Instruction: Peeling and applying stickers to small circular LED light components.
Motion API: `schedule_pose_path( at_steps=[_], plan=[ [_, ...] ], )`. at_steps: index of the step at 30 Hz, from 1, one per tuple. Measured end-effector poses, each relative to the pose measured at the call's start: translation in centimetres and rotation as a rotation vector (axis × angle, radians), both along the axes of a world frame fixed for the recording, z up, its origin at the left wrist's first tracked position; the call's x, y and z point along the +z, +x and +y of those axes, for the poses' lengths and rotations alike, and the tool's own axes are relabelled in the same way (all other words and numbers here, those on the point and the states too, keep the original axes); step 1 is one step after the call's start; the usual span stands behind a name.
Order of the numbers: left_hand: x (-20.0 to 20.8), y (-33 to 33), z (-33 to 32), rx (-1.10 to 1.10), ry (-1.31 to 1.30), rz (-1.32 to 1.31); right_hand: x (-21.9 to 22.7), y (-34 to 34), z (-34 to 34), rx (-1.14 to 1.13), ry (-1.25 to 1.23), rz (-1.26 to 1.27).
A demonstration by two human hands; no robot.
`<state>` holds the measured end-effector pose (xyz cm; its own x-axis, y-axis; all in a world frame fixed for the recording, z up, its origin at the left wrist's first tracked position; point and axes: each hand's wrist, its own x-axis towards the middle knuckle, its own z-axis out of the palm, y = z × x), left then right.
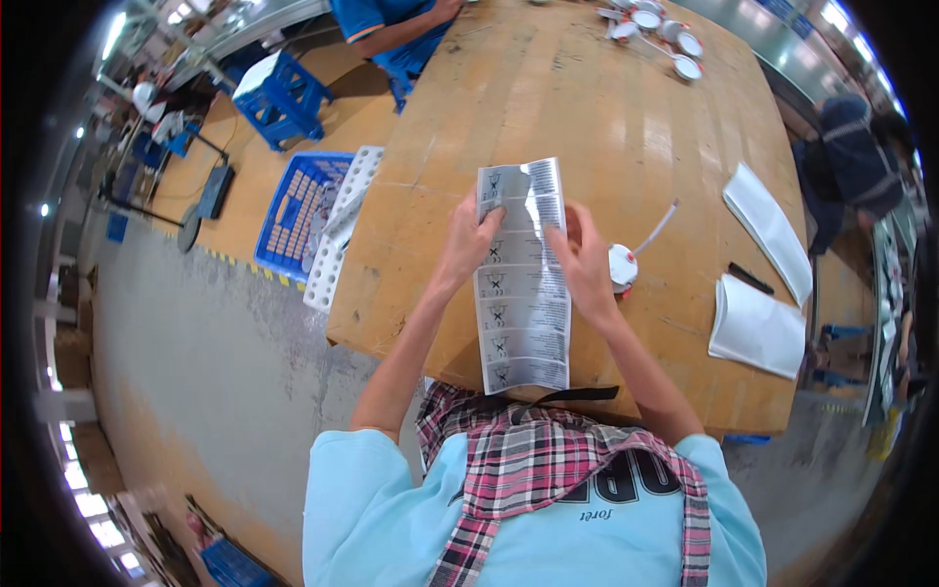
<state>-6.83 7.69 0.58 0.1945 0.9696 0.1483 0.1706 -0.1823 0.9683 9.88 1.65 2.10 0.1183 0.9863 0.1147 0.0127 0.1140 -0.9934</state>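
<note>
A long silvery strip of printed labels (523,293) hangs between my two hands over the near edge of the table. My left hand (471,238) pinches its left edge near the top, thumb on the front face. At the opposite edge, my right hand (580,256) grips the strip with its thumb laid on the front. The upper end stands up and catches bright glare; the lower end reaches down to my apron. Just right of my right hand sits a round white lamp-like part (620,266) with a pale lead sticking out and some red at its side.
White folded papers (758,328) and a black pen (750,278) lie at the table's right. Several round white parts (655,24) cluster at the far end. Left of the table (548,108) stand a blue basket (284,220) and blue stool (282,93). A co-worker (391,29) sits at the far left.
</note>
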Motion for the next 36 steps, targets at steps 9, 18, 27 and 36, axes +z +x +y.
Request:
schedule_pose_path(
  at_steps=[9, 18, 27, 36],
  plan=[
    [-1.8, 4.3, 0.5, -0.16, -0.283, -0.381, -2.4, 3.7, 3.0, -0.163, -0.02, 0.088],
    [0.8, 3.1, -11.2, -0.024, 0.612, 0.355, -2.2, 3.9, 0.3, -0.227, 0.086, -0.204],
    [-1.9, 0.9, -18.1, -0.642, 0.407, 0.744, -3.5, 3.8, -2.1, -0.136, 0.012, -0.153],
    [-3.1, 2.5, -21.4, -0.712, 0.65, 0.895, -2.8, 5.3, -3.6, -0.184, 0.07, -0.137]
  ],
)
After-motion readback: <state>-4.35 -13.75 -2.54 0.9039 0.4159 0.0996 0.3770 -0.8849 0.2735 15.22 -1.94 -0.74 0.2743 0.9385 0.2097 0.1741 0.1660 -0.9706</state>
